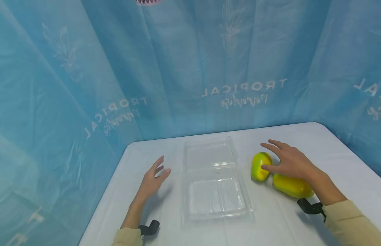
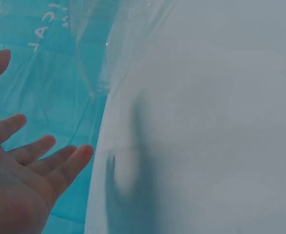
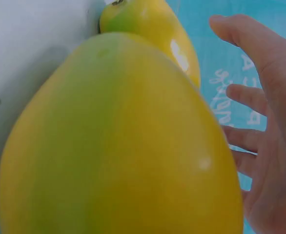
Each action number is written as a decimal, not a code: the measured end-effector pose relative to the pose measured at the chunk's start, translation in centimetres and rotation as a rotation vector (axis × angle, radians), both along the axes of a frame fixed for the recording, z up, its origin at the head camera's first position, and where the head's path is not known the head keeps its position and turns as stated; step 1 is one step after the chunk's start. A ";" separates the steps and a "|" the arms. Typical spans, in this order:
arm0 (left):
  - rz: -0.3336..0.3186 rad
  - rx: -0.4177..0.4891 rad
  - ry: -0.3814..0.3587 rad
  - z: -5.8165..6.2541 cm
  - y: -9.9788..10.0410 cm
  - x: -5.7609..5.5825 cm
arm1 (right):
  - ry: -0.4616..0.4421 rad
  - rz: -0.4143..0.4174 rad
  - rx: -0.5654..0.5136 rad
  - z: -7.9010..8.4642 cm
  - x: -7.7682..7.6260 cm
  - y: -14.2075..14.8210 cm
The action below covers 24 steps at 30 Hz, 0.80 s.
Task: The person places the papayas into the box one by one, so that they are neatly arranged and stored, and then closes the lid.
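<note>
My left hand (image 1: 152, 181) hovers over the table's left side with fingers spread, holding nothing. Beside it lies a clear plastic clamshell box (image 1: 216, 196), its lid (image 1: 210, 153) folded back toward the far edge. On the right, my right hand (image 1: 291, 161) is held over two yellow-green papayas with its fingers apart. One papaya (image 1: 257, 167) lies by the thumb and points away from me. The other papaya (image 1: 290, 186) lies crosswise under the hand and wrist, partly hidden by them. In the right wrist view this nearer papaya (image 3: 118, 146) fills much of the picture.
A white cloth covers the table (image 1: 159, 235). Blue curtains (image 1: 184, 85) with mirrored lettering hang behind and along both sides. Each wrist bears a black camera mount, such as the left mount (image 1: 150, 228), close above the tabletop.
</note>
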State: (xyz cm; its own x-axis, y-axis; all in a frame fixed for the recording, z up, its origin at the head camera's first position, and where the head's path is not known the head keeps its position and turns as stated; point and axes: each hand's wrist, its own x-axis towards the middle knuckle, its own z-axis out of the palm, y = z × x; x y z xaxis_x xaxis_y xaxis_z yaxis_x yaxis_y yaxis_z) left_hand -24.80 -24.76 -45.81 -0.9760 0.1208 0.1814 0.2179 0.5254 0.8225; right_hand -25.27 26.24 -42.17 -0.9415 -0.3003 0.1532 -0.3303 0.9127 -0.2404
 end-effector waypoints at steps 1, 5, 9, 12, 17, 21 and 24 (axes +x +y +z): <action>-0.017 0.037 -0.012 -0.2 0.2 0.1 | -0.006 0.004 0.003 -0.1 0.0 -0.1; -0.095 0.304 -0.133 -0.3 1.5 0.5 | -0.008 0.018 0.025 -0.1 0.0 -0.4; -0.131 0.598 -0.286 -0.8 3.4 0.5 | -0.012 0.023 0.021 0.0 0.0 -0.6; -0.178 0.701 -0.335 -1.6 4.3 0.7 | -0.019 0.041 0.001 -0.2 0.0 -0.8; -0.292 0.725 -0.394 -1.8 4.7 1.2 | 0.000 0.064 -0.002 -0.9 -0.2 -0.9; -0.343 0.721 -0.417 -1.8 4.5 1.8 | 0.017 0.089 -0.024 -1.4 -0.3 -1.3; -0.402 0.733 -0.439 -1.9 4.4 2.1 | 0.004 0.092 -0.036 -1.9 0.0 -1.5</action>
State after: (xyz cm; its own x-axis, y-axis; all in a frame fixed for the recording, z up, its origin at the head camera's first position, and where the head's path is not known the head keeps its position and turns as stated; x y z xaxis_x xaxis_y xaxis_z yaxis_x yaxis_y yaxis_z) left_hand -22.70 -20.33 -47.69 -0.8850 0.4647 -0.0289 -0.1378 -0.2021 0.9696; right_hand -25.31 24.70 -44.11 -0.9093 -0.3799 0.1697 -0.4137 0.8690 -0.2713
